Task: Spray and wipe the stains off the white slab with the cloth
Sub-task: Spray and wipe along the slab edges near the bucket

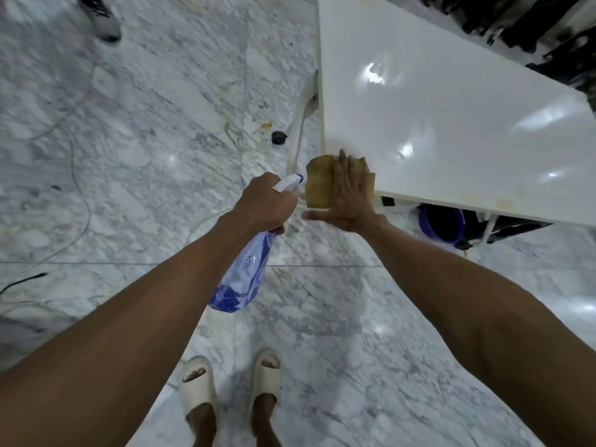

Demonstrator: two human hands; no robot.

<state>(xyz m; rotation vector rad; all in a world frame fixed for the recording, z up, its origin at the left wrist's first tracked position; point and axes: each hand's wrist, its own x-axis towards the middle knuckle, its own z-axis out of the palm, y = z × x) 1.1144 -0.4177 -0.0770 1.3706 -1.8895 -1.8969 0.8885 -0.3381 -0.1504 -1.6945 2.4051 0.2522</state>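
Observation:
A glossy white slab (451, 117) fills the upper right, with faint yellowish stains along its near edge and far corner. My right hand (350, 191) lies flat with straight fingers on a tan cloth (317, 185) at the slab's near left corner; part of the cloth hangs over the corner. My left hand (264, 201) grips the neck of a clear blue spray bottle (242, 279), just left of the cloth, with its white and blue nozzle (288, 182) pointing toward the slab.
The floor is grey-white marble (145, 140) with brown spots and a small black cap (278, 137) near a white table leg (298, 137). Cables trail at left. A blue bucket (440, 222) sits under the slab. Another person's shoe (103, 17) is top left.

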